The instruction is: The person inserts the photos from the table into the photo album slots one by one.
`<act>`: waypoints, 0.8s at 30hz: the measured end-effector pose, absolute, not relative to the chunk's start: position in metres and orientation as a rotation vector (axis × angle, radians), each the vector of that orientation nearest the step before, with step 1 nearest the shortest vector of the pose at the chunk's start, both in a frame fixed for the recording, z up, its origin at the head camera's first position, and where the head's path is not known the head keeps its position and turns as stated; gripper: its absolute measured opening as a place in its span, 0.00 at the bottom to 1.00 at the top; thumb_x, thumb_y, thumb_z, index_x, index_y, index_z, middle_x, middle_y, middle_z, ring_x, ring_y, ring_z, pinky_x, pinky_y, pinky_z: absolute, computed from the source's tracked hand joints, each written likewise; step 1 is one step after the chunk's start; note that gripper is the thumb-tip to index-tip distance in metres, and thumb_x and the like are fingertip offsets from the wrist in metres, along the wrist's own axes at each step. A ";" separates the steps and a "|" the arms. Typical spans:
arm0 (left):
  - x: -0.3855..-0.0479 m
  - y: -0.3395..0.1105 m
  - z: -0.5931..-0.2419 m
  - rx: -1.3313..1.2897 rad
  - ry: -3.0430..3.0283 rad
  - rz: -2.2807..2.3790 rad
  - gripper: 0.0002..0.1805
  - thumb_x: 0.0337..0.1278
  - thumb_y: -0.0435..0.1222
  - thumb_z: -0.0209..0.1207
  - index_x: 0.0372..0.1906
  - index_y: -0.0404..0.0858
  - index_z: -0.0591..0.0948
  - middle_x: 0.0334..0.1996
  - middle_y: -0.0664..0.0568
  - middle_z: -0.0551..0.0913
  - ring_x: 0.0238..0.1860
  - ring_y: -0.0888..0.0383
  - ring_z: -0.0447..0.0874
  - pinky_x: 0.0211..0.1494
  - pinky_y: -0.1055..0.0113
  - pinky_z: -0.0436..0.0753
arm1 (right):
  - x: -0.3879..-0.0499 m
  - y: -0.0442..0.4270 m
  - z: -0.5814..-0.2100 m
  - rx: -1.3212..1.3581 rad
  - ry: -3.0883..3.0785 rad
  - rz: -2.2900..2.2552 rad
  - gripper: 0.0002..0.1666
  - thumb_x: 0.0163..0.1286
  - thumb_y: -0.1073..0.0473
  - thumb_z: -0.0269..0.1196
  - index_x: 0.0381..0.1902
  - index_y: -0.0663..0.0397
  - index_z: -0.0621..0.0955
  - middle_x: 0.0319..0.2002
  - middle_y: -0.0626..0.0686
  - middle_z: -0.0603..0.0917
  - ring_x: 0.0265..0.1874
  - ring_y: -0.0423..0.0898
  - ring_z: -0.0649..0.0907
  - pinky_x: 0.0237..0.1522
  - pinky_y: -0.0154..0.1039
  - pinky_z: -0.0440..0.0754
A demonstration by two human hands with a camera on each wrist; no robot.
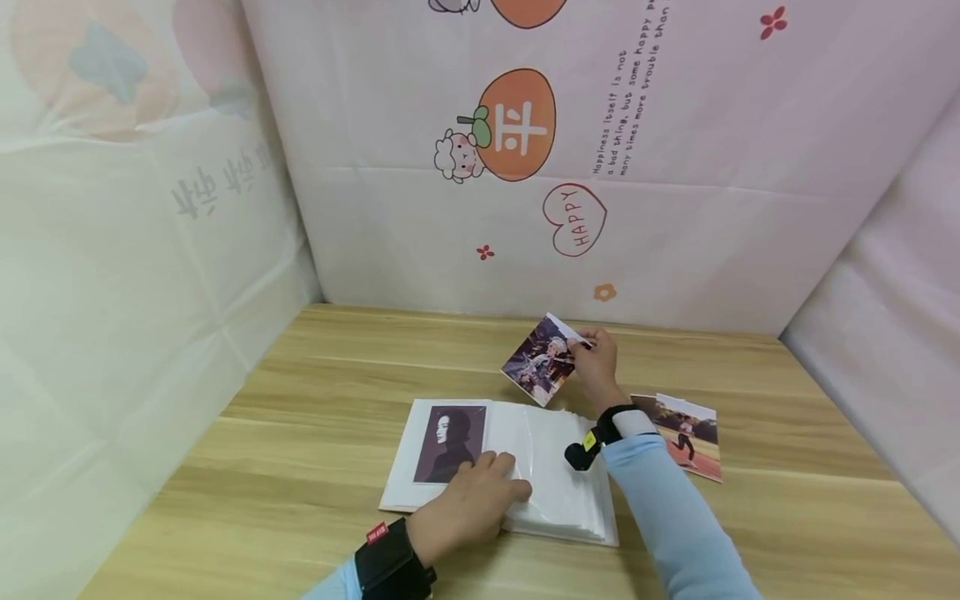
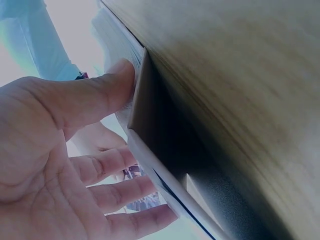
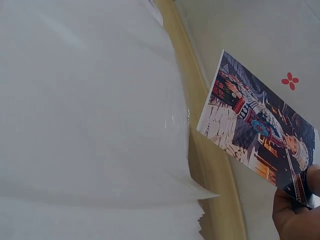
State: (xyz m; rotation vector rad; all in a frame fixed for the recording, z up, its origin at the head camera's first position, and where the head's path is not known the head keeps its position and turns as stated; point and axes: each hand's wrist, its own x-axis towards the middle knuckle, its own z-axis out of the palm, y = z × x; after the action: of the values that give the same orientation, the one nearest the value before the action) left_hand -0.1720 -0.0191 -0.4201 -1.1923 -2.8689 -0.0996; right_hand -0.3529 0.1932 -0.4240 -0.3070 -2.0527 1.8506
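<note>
An open photo album [image 1: 557, 475] lies on the table, a portrait photo [image 1: 444, 442] in its left page and a blank sleeve on the right. My left hand [image 1: 471, 504] rests on the album near its spine, fingers fairly straight. In the left wrist view, the thumb [image 2: 102, 95] and spread fingers touch the album's lower edge. Above the album's far edge, my right hand [image 1: 597, 367] pinches a photo print [image 1: 542, 360] by its corner. This print [image 3: 260, 125] shows a person in patterned clothing and a pale headdress in the right wrist view. The album's clear sleeve [image 3: 172, 115] sits beside it.
To the right of the album, partly behind the right forearm, lie loose photos [image 1: 693, 437], the top one showing a runner. A printed white cloth [image 1: 390, 233] walls off the back and sides of the wooden table [image 1: 315, 433].
</note>
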 end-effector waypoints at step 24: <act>-0.174 -0.019 -0.420 -1.204 -2.888 -0.101 0.19 0.46 0.44 0.66 0.47 0.56 0.80 0.43 0.53 0.70 0.40 0.57 0.66 0.33 0.66 0.68 | -0.356 0.187 -0.428 -0.351 -2.070 1.906 0.14 0.64 0.69 0.57 0.49 0.65 0.72 0.41 0.59 0.75 0.31 0.44 0.76 0.26 0.29 0.75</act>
State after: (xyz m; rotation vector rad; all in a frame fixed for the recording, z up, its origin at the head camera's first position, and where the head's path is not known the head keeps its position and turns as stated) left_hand -0.1738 -0.0194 -0.4201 -1.2045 -2.8878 -0.1010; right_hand -0.3557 0.1871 -0.4280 -0.3505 -2.0705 1.9058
